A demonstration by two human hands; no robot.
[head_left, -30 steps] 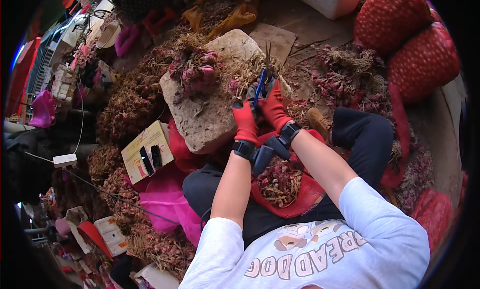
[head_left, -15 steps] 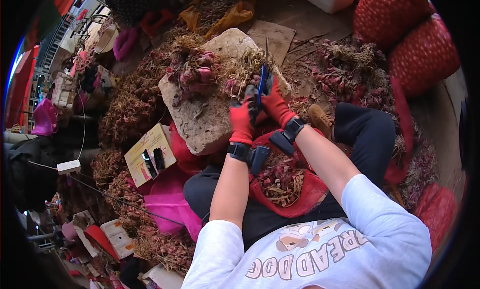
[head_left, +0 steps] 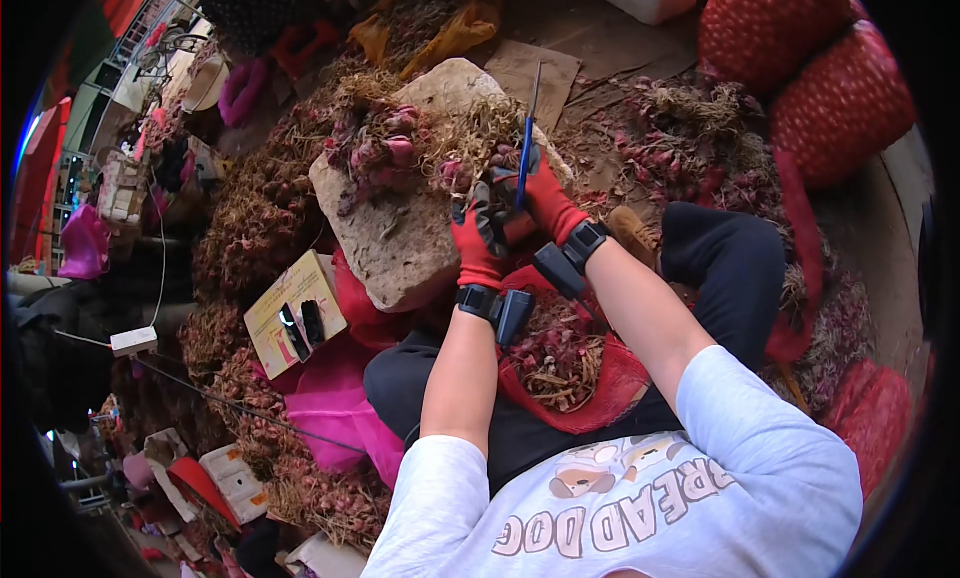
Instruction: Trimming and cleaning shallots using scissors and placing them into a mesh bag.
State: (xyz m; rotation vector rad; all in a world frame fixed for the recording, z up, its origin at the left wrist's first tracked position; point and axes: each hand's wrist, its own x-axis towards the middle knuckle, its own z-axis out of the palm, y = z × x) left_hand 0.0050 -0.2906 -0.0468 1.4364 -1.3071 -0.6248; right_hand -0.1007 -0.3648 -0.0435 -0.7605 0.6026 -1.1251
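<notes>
Presently, right hand (head_left: 548, 196) grasping blue scissors (head_left: 526, 150) at stone (head_left: 395, 253)'s right edge, left hand (head_left: 478, 236) alongside, its hold unclear, floor (head_left: 635, 50) beyond that edge.

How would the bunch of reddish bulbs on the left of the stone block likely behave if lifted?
The bunch of reddish bulbs would probably sag, since it looks like many small bulbs loosely clumped. Any that came free might roll, being rounded, though the rough stone block could slow them. It looks dry and papery, so it may shed bits.
</notes>
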